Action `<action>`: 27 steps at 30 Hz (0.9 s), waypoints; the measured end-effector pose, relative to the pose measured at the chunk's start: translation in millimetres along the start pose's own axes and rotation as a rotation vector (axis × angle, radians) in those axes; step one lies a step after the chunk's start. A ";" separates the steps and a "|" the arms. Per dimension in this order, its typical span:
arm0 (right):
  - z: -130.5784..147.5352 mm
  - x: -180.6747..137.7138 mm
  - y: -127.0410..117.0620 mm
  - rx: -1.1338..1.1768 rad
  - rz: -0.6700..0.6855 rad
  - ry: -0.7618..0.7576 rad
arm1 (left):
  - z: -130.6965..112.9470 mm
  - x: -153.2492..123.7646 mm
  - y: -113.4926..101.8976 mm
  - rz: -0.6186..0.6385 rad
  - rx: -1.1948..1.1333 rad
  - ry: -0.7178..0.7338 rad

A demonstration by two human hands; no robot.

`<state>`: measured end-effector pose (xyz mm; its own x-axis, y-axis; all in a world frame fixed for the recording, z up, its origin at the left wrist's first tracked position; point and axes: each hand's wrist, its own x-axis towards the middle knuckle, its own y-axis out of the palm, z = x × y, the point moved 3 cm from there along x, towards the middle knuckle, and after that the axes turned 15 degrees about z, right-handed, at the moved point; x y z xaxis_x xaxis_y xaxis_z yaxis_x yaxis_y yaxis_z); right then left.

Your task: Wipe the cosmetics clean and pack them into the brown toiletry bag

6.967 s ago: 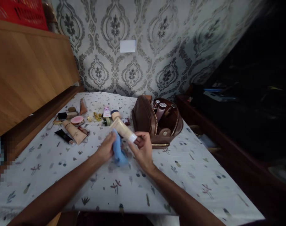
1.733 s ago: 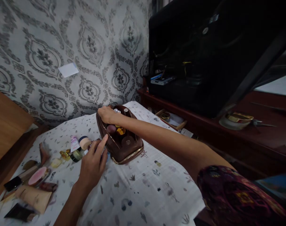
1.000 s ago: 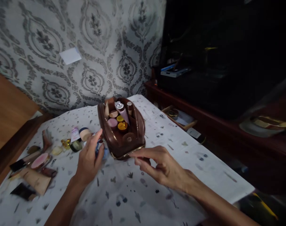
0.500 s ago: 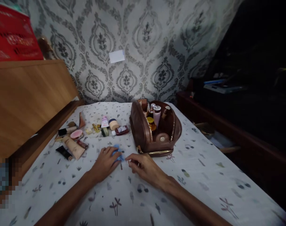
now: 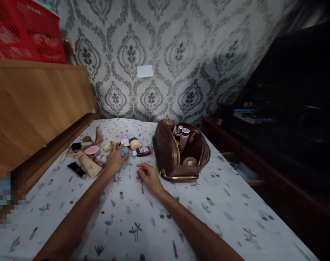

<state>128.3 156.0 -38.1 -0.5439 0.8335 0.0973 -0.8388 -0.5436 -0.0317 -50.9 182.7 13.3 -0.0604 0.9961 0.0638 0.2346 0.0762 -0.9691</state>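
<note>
My left hand (image 5: 114,161) reaches forward over the patterned tablecloth (image 5: 154,221), fingers closed round a blue cloth (image 5: 124,152) that shows at the fingertips. It sits among the loose cosmetics, just short of a small dark jar and a pink-white tube (image 5: 124,139). My right hand (image 5: 148,176) rests on the cloth with fingers loosely curled, holding nothing, just left of the open brown cosmetic bag (image 5: 167,156). Bottles and tubes (image 5: 184,136) stand upright inside the bag.
Several cosmetics lie at the left: a beige tube (image 5: 86,163), a black tube (image 5: 75,169), a pink compact (image 5: 92,150), a red flat case (image 5: 143,150). A wooden cabinet (image 5: 31,105) with a red crate (image 5: 26,32) stands left. Dark furniture fills the right.
My left hand carried the blue cloth forward toward the loose cosmetics. My right hand drew slightly up toward the bag. The view shifted a little left and up.
</note>
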 end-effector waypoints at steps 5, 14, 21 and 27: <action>-0.3 -7.1 0.7 -0.087 0.035 -0.029 | 4.1 8.4 9.2 0.040 -0.019 0.011; 4.2 -5.8 -1.4 -0.088 0.017 -0.054 | 6.6 3.6 6.2 0.019 -0.160 0.161; 8.0 -7.9 -1.3 -0.466 -0.010 -0.195 | -17.5 -38.2 10.0 0.106 -0.361 0.454; 12.4 -11.1 3.3 -0.608 0.059 -0.147 | -35.7 -60.3 14.5 0.162 -0.478 0.464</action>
<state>131.9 143.8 -27.0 -0.6165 0.7581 0.2126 -0.6962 -0.3988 -0.5969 -9.1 125.3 3.9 0.4083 0.9041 0.1259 0.6149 -0.1705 -0.7700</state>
